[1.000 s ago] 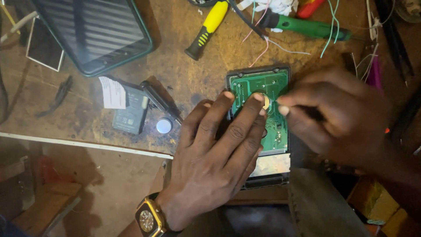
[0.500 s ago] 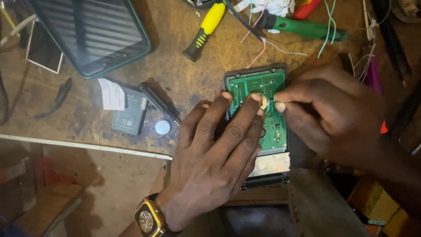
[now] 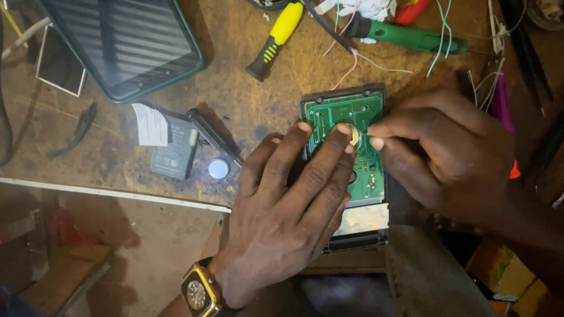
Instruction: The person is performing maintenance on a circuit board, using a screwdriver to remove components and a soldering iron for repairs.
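The drive [image 3: 346,170] lies flat at the front edge of the bench [image 3: 247,100], its green board [image 3: 352,126] facing up and its long axis running from the person toward the far side of the bench. Everything else is placed from that board.

The left hand [image 3: 288,205] comes in from the near-left of the board and lies spread across its left half, fingers flat and apart, pinning the drive down; it closes on nothing. Its forefinger tip rests at the middle of the board, just beside a small pale part [image 3: 353,136].

The right hand [image 3: 446,152] comes in from the board's right side. Its thumb and forefinger are pinched together, the tips just right of the pale part, so the two hands nearly meet over the board's centre. Whether the pinch holds a thin tool or a screw I cannot tell; the fingers hide it. The right hand is the one nearer to work at that spot, reaching across the short axis, while the left only steadies.

Left of the board sit a coin cell [image 3: 218,168] and a dark battery [image 3: 174,154]. Beyond the board lie a yellow screwdriver [image 3: 276,38] and a green screwdriver [image 3: 405,35], with loose wires [image 3: 346,64] trailing to the board's far edge
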